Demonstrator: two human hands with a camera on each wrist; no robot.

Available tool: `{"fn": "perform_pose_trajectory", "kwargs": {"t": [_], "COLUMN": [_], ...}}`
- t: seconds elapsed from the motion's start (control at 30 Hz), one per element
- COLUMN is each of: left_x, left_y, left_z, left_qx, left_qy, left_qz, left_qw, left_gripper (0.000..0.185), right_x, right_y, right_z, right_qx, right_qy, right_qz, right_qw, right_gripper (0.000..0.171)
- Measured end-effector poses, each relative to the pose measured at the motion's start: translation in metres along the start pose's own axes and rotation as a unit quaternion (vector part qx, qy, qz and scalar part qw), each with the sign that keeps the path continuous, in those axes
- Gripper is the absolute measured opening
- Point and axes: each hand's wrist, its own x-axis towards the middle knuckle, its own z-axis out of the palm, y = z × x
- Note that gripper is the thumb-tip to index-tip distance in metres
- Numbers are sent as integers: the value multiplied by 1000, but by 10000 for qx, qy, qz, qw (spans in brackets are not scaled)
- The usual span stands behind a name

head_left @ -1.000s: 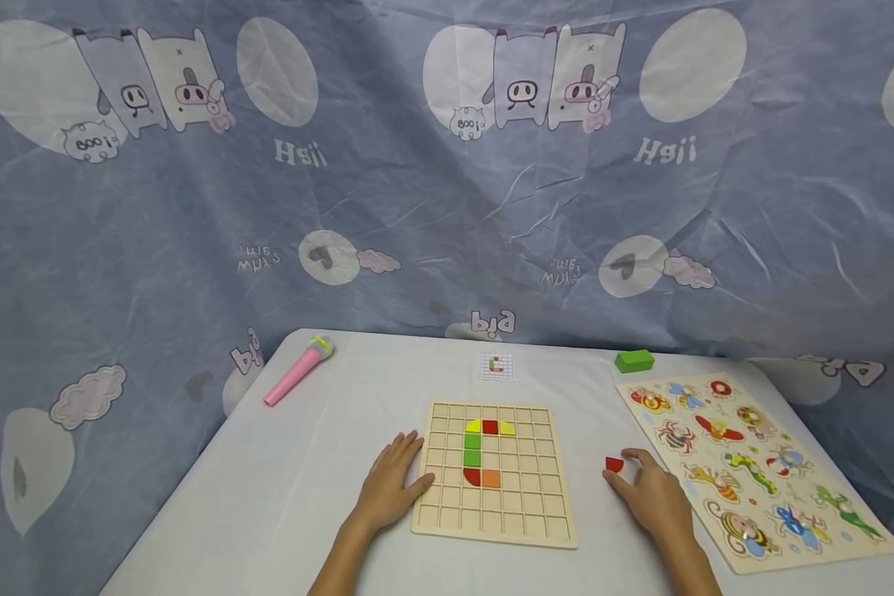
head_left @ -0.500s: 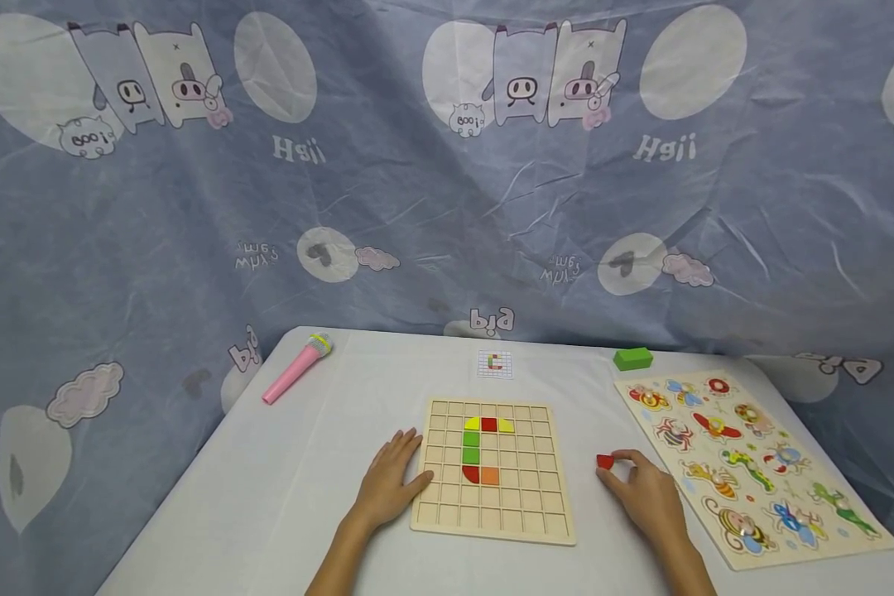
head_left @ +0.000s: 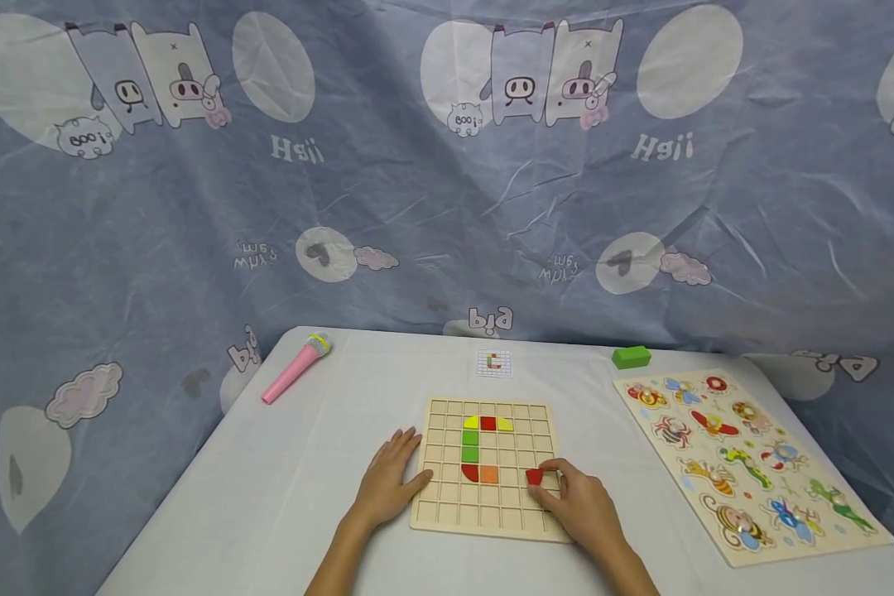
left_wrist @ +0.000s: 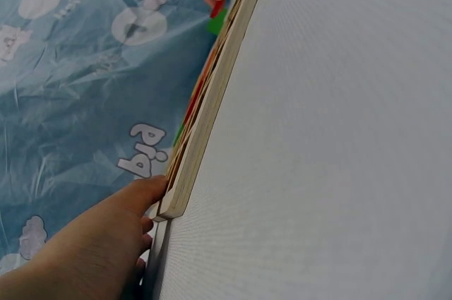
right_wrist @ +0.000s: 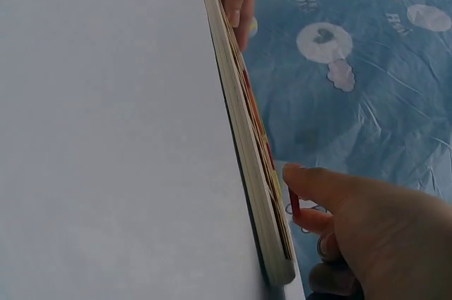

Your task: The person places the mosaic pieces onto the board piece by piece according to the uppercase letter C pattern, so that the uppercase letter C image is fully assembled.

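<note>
A wooden grid board (head_left: 447, 507) lies on the white table, with yellow, red, green and orange tiles set in its cells. My right hand (head_left: 583, 507) pinches a red tile (head_left: 534, 477) with one rounded corner between thumb and forefinger, over the right part of the grid. In the right wrist view that red tile (right_wrist: 294, 202) shows edge-on, just above the board. My left hand (head_left: 387, 482) lies flat at the board's left edge, its thumb touching the rim. An orange tile (head_left: 489, 474) and a rounded red tile (head_left: 470, 473) sit side by side in the grid.
Behind the board lies a small pattern card (head_left: 495, 363). A pink toy microphone (head_left: 295, 370) is at the back left, a green block (head_left: 631, 358) at the back right. An insect puzzle board (head_left: 752, 472) covers the table's right side. A patterned cloth (head_left: 432, 182) hangs behind.
My right hand has carried the red tile leftward from the table beside the insect puzzle to over the grid board. The left hand stays at the board's edge.
</note>
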Motion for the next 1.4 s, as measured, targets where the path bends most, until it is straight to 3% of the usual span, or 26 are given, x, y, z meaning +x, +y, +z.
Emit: {"fn": "perform_pose_trajectory", "kwargs": {"t": [0.33, 0.57, 0.9, 1.07, 1.17, 1.27, 1.4], "left_x": [1, 2, 3, 4, 5, 6, 12], "left_y": [-1, 0, 2, 4, 2, -1, -6], "left_z": [-2, -3, 0, 0, -2, -8, -35], "left_qx": [-5, -53, -43, -113, -263, -803, -1541], "left_qy": [-18, -41, -22, -12, -150, -485, -1155], "left_qz": [-52, -88, -41, -15, -115, -416, -1131], "left_qw": [10000, 9999, 10000, 9999, 9995, 9947, 9747], "left_gripper": [65, 66, 65, 63, 64, 64, 63], "right_x": [5, 11, 10, 11, 14, 21, 36], "right_y": [-17, -24, -24, -22, -17, -8, 10], "right_z": [20, 31, 30, 26, 18, 3, -34], "right_qx": [123, -161, -239, -7, 270, 420, 202], "right_qy": [85, 315, 257, 262, 178, 155, 572], "right_qz": [-195, -366, -217, -180, -14, 237, 325], "right_qw": [9997, 9987, 9991, 9995, 9995, 9987, 9976], "right_gripper": [38, 39, 39, 37, 34, 32, 31]}}
